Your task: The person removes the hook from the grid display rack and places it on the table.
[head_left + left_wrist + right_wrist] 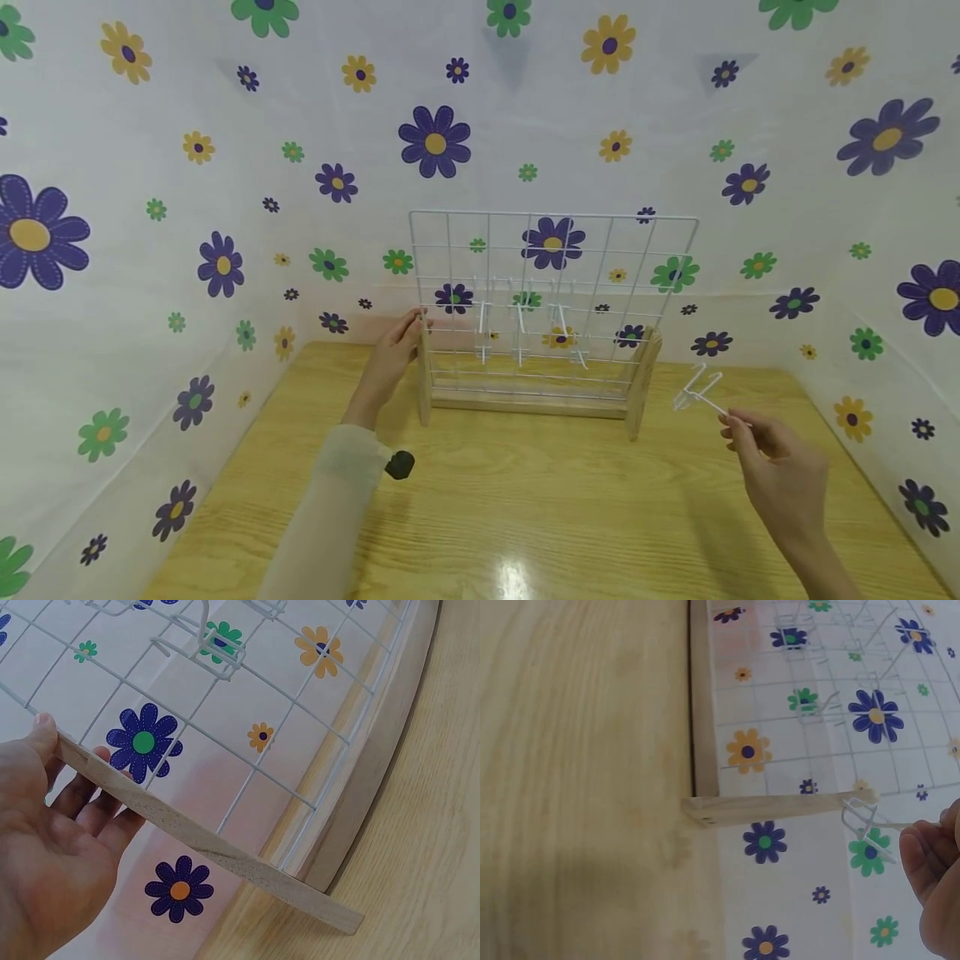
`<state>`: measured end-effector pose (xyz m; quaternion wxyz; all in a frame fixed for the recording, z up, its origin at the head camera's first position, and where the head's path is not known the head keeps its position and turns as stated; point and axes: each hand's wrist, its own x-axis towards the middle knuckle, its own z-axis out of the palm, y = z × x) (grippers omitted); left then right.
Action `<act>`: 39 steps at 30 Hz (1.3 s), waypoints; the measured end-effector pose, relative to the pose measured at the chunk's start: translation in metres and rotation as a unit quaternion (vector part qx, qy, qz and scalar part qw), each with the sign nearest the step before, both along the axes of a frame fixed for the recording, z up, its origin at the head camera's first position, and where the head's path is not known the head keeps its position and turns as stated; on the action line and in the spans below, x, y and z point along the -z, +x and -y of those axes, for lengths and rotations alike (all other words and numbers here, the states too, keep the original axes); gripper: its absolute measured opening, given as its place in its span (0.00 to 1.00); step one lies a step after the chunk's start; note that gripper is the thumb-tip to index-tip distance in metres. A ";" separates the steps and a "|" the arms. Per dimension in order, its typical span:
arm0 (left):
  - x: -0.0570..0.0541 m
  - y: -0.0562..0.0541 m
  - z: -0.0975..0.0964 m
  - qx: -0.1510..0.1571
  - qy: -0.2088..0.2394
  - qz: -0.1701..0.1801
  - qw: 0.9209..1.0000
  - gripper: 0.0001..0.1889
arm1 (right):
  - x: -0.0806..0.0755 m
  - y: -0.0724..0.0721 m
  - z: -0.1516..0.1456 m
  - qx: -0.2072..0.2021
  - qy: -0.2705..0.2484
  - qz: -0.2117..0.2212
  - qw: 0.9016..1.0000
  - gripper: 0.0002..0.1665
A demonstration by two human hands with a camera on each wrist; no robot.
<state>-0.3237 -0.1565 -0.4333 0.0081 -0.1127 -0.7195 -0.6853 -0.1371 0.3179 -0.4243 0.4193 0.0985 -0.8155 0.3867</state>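
Note:
A white wire grid rack (525, 406) on a wooden base stands toward the back of the table. My left hand (386, 358) grips the upper end of its left wooden side post (217, 852), thumb on the near side and fingers reaching behind. Several white wire hooks (519, 318) hang on the middle of the grid in two rows, prongs pointing forward. Right of the rack, my right hand (783, 471) pinches a loose wire display hook (684, 400) by the end of its prong. The hook's bent mounting end points up and away from the hand, apart from the grid.
The rack's right wooden side post (641, 385) leans between the grid and my right hand. Flower-printed white sheeting (525, 100) encloses the wood-grain table (480, 492) at the back and both sides. A small black object (401, 464) sits at the left sleeve cuff.

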 end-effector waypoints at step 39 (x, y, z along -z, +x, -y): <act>0.002 0.002 -0.002 -0.009 -0.016 -0.002 1.000 0.29 | 0.073 0.019 -0.023 0.040 0.028 0.127 0.991 0.05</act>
